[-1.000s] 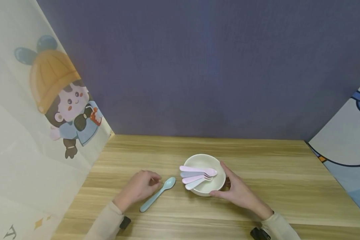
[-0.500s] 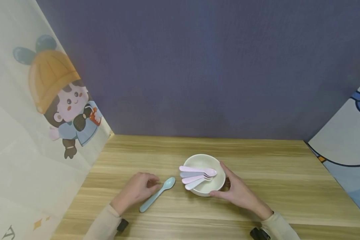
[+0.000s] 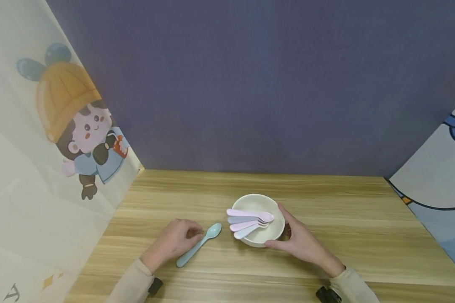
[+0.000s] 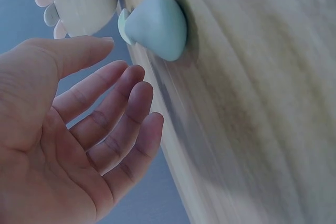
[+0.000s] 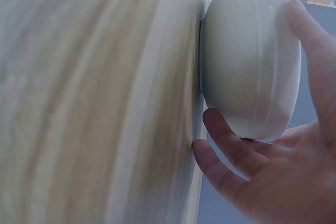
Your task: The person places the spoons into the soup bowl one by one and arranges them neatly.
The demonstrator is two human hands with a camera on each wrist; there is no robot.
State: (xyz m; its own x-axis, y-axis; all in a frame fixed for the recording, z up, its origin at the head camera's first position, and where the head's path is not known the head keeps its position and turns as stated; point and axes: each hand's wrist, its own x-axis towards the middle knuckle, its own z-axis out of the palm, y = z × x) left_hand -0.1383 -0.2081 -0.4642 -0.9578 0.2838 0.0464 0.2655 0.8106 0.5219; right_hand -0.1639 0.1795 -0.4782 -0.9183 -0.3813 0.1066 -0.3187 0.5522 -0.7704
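A cream bowl (image 3: 274,229) stands on the table with several small pastel utensils (image 3: 246,226) in it, their handles over its left rim. The top one is a pink spoon (image 3: 246,213); a light blue fork (image 3: 246,231) lies nearest me. My right hand (image 3: 303,244) holds the bowl's right side, thumb at the near rim and forefinger at the far rim. Left of the bowl, a teal spoon (image 3: 191,253) lies slantwise on the table. Beside it hovers my left hand (image 3: 172,240), fingers loosely bent and apart from the spoon, with nothing held in the left wrist view.
The wood-grain table (image 3: 364,235) ends at a dark blue panel (image 3: 250,84) at the back. A pale sheet with a cartoon child (image 3: 92,126) hangs on the left. Another printed sheet (image 3: 436,176) bounds the right side.
My left hand has shifted very slightly back to the left, away from the spoon's bowl. The right hand, the bowl and the utensils stay where they were.
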